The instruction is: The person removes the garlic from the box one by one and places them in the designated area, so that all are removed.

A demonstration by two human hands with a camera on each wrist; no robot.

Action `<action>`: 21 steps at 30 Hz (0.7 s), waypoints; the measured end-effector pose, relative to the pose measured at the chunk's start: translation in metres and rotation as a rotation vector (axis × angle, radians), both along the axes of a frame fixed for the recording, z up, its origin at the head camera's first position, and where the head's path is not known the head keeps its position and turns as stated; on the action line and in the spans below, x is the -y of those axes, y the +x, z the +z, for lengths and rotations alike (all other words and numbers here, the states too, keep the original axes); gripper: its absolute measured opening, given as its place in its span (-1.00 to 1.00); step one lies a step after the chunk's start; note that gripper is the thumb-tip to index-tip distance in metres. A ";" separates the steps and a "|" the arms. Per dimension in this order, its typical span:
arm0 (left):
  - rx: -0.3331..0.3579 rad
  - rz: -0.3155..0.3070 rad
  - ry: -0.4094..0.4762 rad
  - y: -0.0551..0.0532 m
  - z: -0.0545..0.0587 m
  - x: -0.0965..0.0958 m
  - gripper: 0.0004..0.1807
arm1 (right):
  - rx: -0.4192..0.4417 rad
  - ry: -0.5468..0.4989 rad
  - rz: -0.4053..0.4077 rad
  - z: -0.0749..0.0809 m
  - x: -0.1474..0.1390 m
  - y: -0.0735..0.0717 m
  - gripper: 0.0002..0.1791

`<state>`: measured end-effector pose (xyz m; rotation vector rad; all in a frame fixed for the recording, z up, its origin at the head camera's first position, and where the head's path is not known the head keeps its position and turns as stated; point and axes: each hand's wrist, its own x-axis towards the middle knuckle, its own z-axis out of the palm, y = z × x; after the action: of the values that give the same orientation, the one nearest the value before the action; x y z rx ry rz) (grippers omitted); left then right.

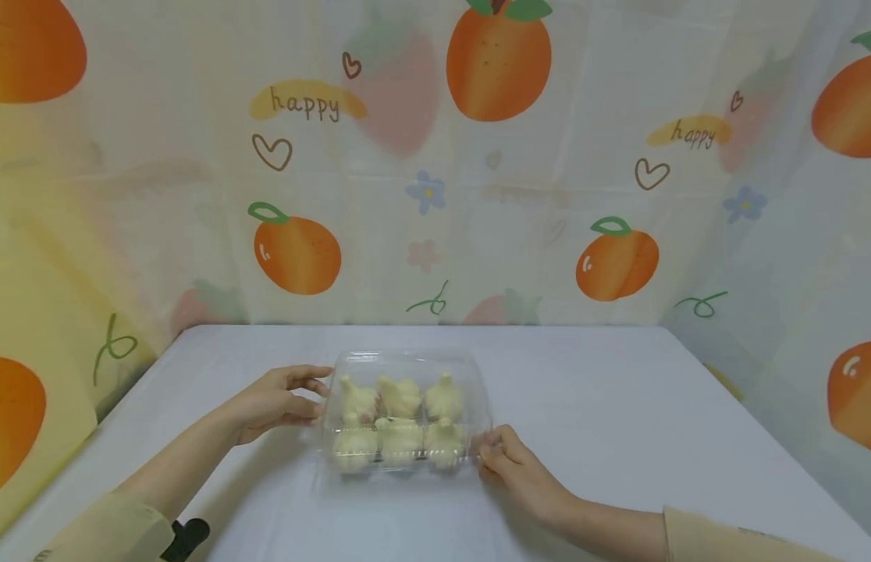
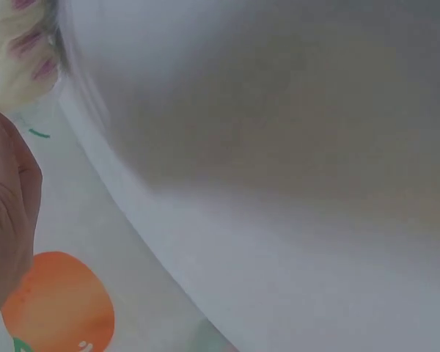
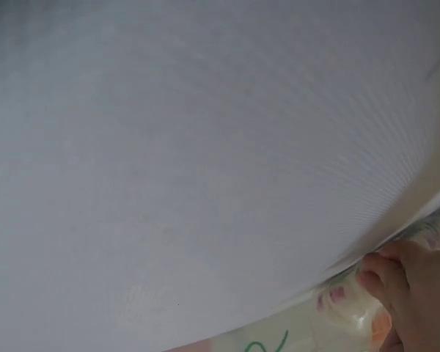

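A clear plastic box (image 1: 410,361) with several pale garlic bulbs (image 1: 400,442) in two rows stands near the middle of the white table, its lid down. At the box's left side, my left hand (image 1: 270,400) has its fingers fairly straight, with fingertips and thumb at the edge. My right hand (image 1: 523,478) grips the front right corner, thumb in front and fingers curled. In the left wrist view, purple-streaked garlic (image 2: 29,55) shows beyond the left fingers. The right wrist view catches the right hand (image 3: 418,293) against the box, most of which is out of frame.
The white tabletop (image 1: 618,406) reaches back to a fruit-printed cloth (image 1: 534,187), which also hangs along both sides. A black strap end (image 1: 186,538) shows by the left sleeve (image 1: 112,527).
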<state>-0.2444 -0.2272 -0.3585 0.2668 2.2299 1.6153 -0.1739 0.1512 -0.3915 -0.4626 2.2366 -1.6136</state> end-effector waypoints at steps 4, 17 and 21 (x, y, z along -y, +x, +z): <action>0.003 0.001 0.009 0.002 0.002 0.001 -0.17 | 0.001 0.009 -0.012 0.003 0.001 0.002 -0.64; 0.019 0.019 0.031 0.002 0.000 0.002 -0.17 | 0.012 -0.013 0.008 0.006 0.003 0.002 -0.53; 0.025 0.028 0.026 0.001 -0.002 0.003 -0.15 | 0.007 0.010 0.008 0.006 0.002 0.002 -0.49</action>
<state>-0.2430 -0.2299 -0.3602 0.2214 2.2048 1.6535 -0.1714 0.1488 -0.3858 -0.4617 2.2337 -1.5969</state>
